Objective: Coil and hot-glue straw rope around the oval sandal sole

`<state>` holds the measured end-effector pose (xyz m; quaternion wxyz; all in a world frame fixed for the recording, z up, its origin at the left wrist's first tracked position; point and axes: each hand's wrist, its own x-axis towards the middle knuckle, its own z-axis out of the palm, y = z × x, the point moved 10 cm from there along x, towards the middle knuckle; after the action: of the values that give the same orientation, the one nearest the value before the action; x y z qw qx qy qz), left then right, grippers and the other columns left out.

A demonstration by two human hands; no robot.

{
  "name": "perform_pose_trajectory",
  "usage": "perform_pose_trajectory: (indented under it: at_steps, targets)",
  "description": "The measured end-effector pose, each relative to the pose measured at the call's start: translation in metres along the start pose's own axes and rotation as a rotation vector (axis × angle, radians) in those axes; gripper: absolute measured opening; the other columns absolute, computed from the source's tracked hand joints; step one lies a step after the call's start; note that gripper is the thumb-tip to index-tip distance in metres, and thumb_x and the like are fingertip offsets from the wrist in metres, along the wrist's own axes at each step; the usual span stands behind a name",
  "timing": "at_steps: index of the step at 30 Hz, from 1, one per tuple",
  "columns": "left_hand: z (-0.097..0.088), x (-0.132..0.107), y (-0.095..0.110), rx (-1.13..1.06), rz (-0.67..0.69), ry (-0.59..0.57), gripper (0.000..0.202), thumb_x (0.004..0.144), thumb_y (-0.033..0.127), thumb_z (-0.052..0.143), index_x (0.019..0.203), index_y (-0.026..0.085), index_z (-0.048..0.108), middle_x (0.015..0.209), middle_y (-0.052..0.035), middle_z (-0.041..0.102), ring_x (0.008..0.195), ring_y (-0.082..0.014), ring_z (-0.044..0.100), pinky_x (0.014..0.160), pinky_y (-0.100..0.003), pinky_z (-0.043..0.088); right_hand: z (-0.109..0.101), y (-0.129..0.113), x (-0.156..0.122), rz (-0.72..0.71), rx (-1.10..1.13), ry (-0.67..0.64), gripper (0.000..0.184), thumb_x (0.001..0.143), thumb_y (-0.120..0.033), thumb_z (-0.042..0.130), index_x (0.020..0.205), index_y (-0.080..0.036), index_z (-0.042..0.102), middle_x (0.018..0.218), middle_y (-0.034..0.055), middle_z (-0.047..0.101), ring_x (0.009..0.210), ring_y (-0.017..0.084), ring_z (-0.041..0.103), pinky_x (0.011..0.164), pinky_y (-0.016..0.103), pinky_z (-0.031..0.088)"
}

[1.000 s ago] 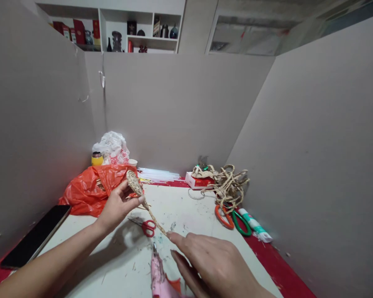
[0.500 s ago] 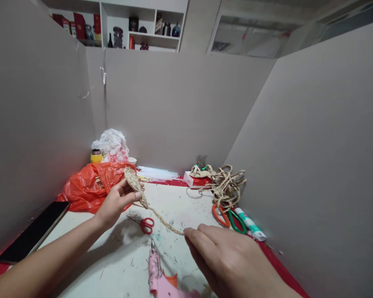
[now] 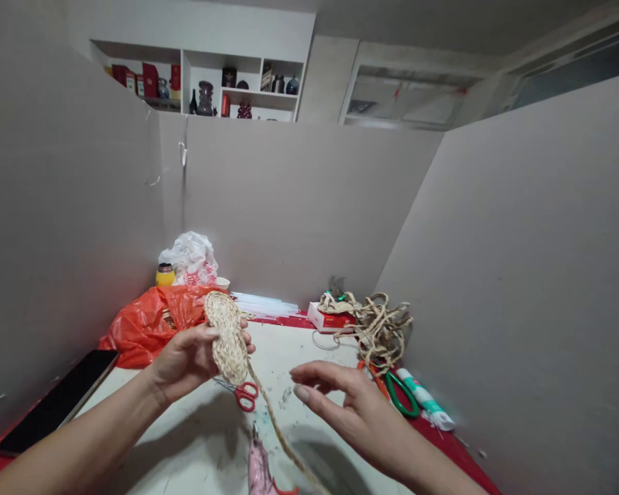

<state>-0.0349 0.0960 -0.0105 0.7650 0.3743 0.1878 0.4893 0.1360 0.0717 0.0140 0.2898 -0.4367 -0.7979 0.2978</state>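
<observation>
My left hand [image 3: 193, 357] holds an oval coil of braided straw cord [image 3: 225, 337], shaped like a small shoe sole, its flat face turned toward me. From the coil's lower end a loose tail of braided cord [image 3: 273, 419] runs down past the bottom edge of the view. My right hand [image 3: 345, 405] hovers to the right of the tail, thumb and fingers apart, with nothing in it. Below the coil lie small red-handled scissors [image 3: 246, 397], their blades partly hidden by it. A pink glue gun [image 3: 259, 464] points away from me at the bottom.
An orange plastic bag [image 3: 142, 326] and a black phone [image 3: 59, 402] lie at left. White glue sticks [image 3: 265, 304] lie at the back. At right are a heap of braided cord [image 3: 384, 330], green-handled scissors [image 3: 403, 397] and a green-white tube [image 3: 426, 399]. Grey partitions [image 3: 289, 206] enclose the table.
My right hand has let go of the cord tail, which now hangs downward. My left hand has turned the coil's flat face toward me. The camera view has tilted upward a little.
</observation>
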Motion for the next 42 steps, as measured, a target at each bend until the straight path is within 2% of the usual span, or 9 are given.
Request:
perform_pose_trajectory:
  at_steps: [3, 6, 14, 19, 23, 30, 36, 39, 42]
  targets:
    - [0.015, -0.004, -0.012, -0.015, -0.037, -0.125, 0.039, 0.073, 0.022, 0.061, 0.109, 0.007, 0.068, 0.1, -0.0139, 0.074, 0.096, -0.0263, 0.067, 0.089, -0.038, 0.048, 0.032, 0.0, 0.011, 0.061, 0.511, -0.074, 0.034, 0.082, -0.047, 0.063, 0.098, -0.018, 0.069, 0.095, 0.0086, 0.074, 0.086, 0.022, 0.067, 0.078, 0.034, 0.05]
    - [0.02, -0.006, -0.022, -0.02, -0.063, -0.181, 0.042, 0.073, 0.023, 0.061, 0.111, 0.007, 0.067, 0.101, -0.015, 0.073, 0.092, -0.0252, 0.067, 0.086, -0.037, 0.049, 0.064, 0.002, 0.016, 0.136, 0.76, -0.135, 0.035, 0.073, -0.047, 0.073, 0.084, -0.015, 0.068, 0.073, 0.0039, 0.072, 0.067, 0.016, 0.066, 0.066, 0.027, 0.048]
    - [0.008, 0.0, -0.031, -0.022, -0.068, -0.135, 0.048, 0.073, 0.022, 0.06, 0.117, 0.003, 0.064, 0.105, -0.0168, 0.072, 0.095, -0.0258, 0.066, 0.088, -0.037, 0.048, 0.087, 0.027, 0.019, 0.213, 0.915, -0.107, 0.039, 0.065, -0.046, 0.08, 0.072, -0.014, 0.06, 0.056, -0.0052, 0.055, 0.049, 0.007, 0.047, 0.051, 0.02, 0.039]
    - [-0.013, 0.009, -0.041, -0.004, -0.084, 0.009, 0.043, 0.076, 0.022, 0.059, 0.115, 0.006, 0.066, 0.109, -0.0168, 0.071, 0.097, -0.0266, 0.064, 0.086, -0.038, 0.048, 0.103, 0.04, 0.02, 0.294, 1.039, -0.174, 0.042, 0.063, -0.047, 0.081, 0.077, -0.017, 0.055, 0.07, 0.0019, 0.066, 0.055, 0.011, 0.058, 0.049, 0.02, 0.041]
    - [-0.026, 0.014, -0.051, 0.053, -0.097, 0.128, 0.032, 0.083, 0.027, 0.055, 0.103, 0.009, 0.071, 0.1, -0.015, 0.073, 0.09, -0.0255, 0.065, 0.079, -0.035, 0.048, 0.116, 0.053, 0.025, 0.305, 1.144, -0.175, 0.046, 0.063, -0.05, 0.08, 0.082, -0.017, 0.053, 0.061, 0.0001, 0.067, 0.043, 0.01, 0.056, 0.045, 0.02, 0.039]
    - [-0.031, 0.017, -0.07, 0.29, -0.107, 0.159, 0.019, 0.081, 0.026, 0.063, 0.085, 0.008, 0.07, 0.074, -0.0095, 0.07, 0.065, -0.0169, 0.062, 0.064, -0.026, 0.045, 0.107, 0.069, 0.03, 0.33, 1.095, -0.081, 0.036, 0.073, -0.041, 0.075, 0.086, -0.016, 0.053, 0.058, 0.0004, 0.067, 0.045, 0.009, 0.056, 0.047, 0.018, 0.039]
    - [-0.064, 0.024, -0.068, 0.256, -0.067, 0.358, 0.011, 0.076, 0.019, 0.066, 0.074, 0.008, 0.066, 0.065, -0.0063, 0.065, 0.054, -0.0127, 0.056, 0.051, -0.022, 0.044, 0.116, 0.072, 0.006, 0.515, 1.088, -0.391, 0.071, 0.068, -0.028, 0.075, 0.127, -0.019, 0.037, 0.07, 0.0018, 0.07, 0.04, 0.008, 0.056, 0.046, 0.019, 0.041]
    - [-0.078, 0.028, -0.062, 0.199, -0.025, 0.42, 0.008, 0.076, 0.017, 0.066, 0.073, 0.011, 0.063, 0.065, -0.0029, 0.062, 0.055, -0.0106, 0.055, 0.052, -0.021, 0.046, 0.091, 0.09, 0.006, 0.547, 0.822, -0.428, 0.084, 0.065, -0.024, 0.072, 0.137, -0.014, 0.03, 0.061, -0.0029, 0.066, 0.039, 0.007, 0.047, 0.045, 0.02, 0.038]
    - [-0.086, 0.028, -0.059, 0.163, -0.005, 0.457, 0.006, 0.075, 0.015, 0.065, 0.072, 0.011, 0.062, 0.065, -0.0014, 0.06, 0.056, -0.0102, 0.054, 0.054, -0.021, 0.048, 0.043, 0.106, 0.027, 0.44, 0.378, -0.401, 0.068, 0.069, -0.022, 0.065, 0.133, -0.016, 0.042, 0.061, -0.0054, 0.059, 0.047, 0.01, 0.049, 0.045, 0.021, 0.037]
